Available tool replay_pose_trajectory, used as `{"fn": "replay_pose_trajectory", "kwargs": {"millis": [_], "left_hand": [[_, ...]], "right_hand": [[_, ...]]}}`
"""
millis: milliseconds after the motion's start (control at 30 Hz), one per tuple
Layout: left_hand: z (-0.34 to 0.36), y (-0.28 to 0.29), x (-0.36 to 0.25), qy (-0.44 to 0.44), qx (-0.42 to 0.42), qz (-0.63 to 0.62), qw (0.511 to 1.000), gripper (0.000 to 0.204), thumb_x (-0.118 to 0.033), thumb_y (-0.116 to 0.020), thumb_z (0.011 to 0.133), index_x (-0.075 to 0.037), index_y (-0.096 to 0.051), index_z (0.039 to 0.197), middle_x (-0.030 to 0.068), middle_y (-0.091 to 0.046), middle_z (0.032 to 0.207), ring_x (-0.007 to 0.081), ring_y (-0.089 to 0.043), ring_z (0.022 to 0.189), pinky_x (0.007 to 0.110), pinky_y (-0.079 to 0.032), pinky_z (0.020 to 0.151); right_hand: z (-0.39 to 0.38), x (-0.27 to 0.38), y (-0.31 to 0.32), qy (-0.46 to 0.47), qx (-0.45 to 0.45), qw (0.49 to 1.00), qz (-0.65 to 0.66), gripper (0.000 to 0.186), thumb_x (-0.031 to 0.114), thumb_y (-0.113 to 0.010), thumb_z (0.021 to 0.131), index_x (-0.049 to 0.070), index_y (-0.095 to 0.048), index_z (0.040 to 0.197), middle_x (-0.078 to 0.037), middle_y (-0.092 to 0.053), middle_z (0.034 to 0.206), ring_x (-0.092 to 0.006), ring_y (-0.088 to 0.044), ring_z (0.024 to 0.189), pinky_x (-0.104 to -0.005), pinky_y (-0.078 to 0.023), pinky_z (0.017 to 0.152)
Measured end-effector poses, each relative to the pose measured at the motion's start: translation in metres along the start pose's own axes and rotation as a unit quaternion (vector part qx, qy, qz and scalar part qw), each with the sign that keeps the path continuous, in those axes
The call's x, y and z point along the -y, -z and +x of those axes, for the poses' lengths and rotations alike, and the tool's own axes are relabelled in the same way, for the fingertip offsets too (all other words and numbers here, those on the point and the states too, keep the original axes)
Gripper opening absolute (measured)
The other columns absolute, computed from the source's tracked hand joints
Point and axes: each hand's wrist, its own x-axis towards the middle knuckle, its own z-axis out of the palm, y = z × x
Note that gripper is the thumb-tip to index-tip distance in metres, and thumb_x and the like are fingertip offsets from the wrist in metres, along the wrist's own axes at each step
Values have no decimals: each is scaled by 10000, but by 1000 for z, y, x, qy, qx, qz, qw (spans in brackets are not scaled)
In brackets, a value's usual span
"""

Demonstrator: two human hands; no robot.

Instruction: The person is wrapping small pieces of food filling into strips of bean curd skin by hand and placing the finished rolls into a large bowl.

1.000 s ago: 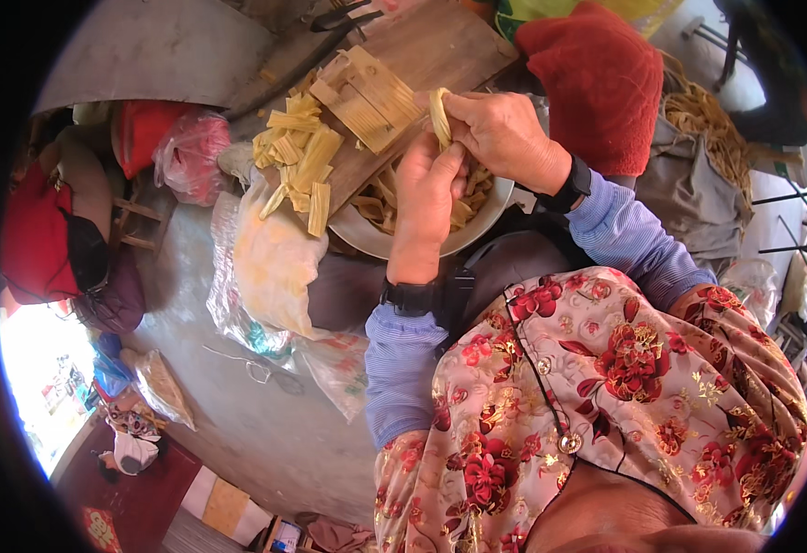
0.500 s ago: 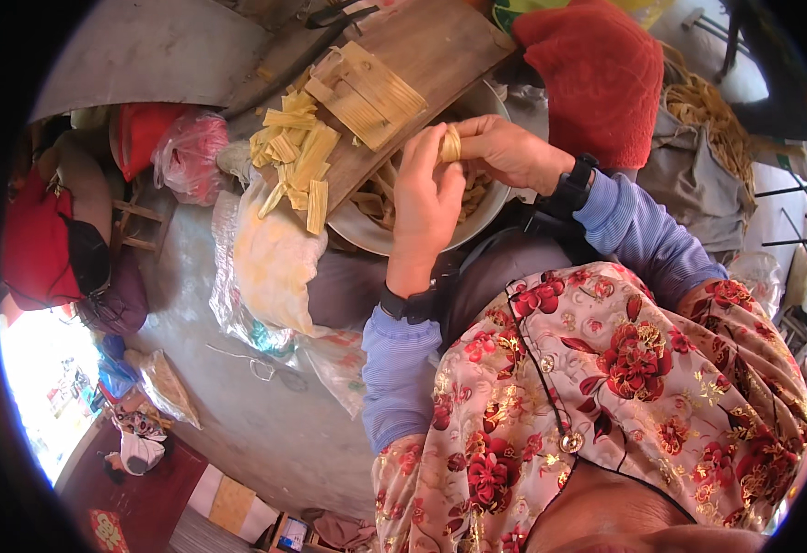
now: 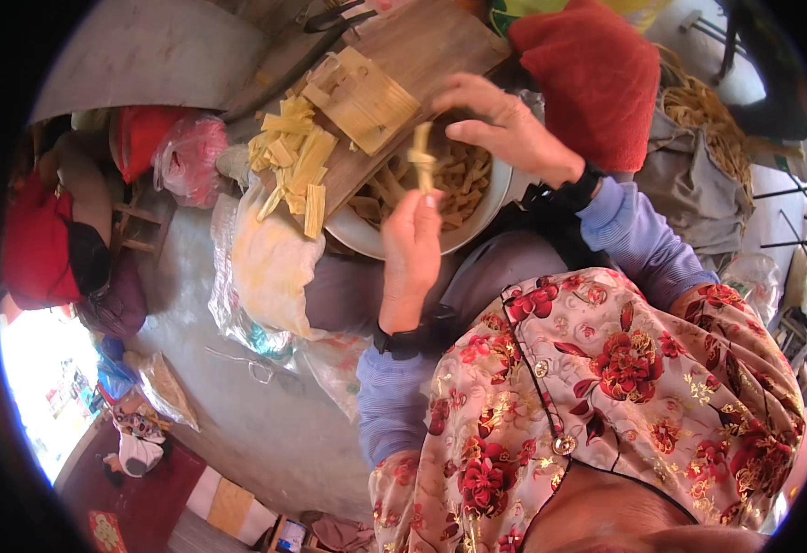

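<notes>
My left hand (image 3: 411,253) pinches the lower end of a knotted yellow strip (image 3: 422,158), which looks like tofu skin and stands up from the fingertips. Just to its upper right is my right hand (image 3: 519,134), fingers apart and slightly blurred, holding nothing. Beneath both hands a metal basin (image 3: 502,189) contains many similar folded or knotted pieces (image 3: 463,189). A wooden board (image 3: 450,37) reaches over the basin's far left side. On it lie a flat stack of yellow sheets (image 3: 376,106) and a loose heap of cut strips (image 3: 298,152).
Red cloth (image 3: 592,83) lies beyond my right hand. Farther right, brown strips (image 3: 703,115) rest over grey cloth (image 3: 698,180). A pale cloth (image 3: 274,263) and plastic wrap hang left of the basin. Another person in red (image 3: 40,240) is at the far left, near a wooden stool (image 3: 136,226).
My hands have parted. The right one let go of the yellow strip and moved up and right; the left one lowered slightly, keeping hold of it.
</notes>
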Motion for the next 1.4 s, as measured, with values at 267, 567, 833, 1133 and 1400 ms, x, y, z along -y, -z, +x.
{"fn": "replay_pose_trajectory", "kwargs": {"millis": [267,567,833,1133,1400], "left_hand": [[7,9,-16,-212,-89,377,897,126,-134,-525,882,-43,-519,796,160,-586,732,375,-559,658,435,-419,564],[3,55,-31,-27,189,21,981,193,-183,-521,927,-15,-605,884,0,-430,634,84,-419,621,257,-348,553],[76,70,-22,-10,-30,-134,990,140,-160,-563,923,-44,-619,979,-43,-488,637,23,-364,501,174,-272,442],[109,55,11,-129,-241,281,920,117,-91,-557,871,12,-604,902,129,-639,770,244,-593,663,382,-474,658],[63,38,0,-53,-119,92,987,140,-133,-533,903,-12,-604,910,71,-570,684,155,-524,599,292,-404,547]], "right_hand": [[16,55,0,290,169,873,-354,387,216,-675,722,126,-623,1095,-94,-572,1127,-285,-520,1084,-429,-379,944],[28,80,31,-50,462,878,-116,181,150,-574,873,-4,-592,780,-58,-551,638,-101,-546,590,-282,-427,540],[67,35,-9,-153,205,967,16,191,185,-544,916,10,-606,961,-31,-609,738,-90,-569,611,-252,-476,573],[84,-24,-26,101,125,929,-333,159,99,-581,819,9,-619,944,-155,-631,818,-300,-619,724,-357,-496,671],[51,27,-21,252,79,950,-163,190,201,-641,827,59,-671,950,-159,-599,1080,-359,-552,1006,-401,-457,849]]}}
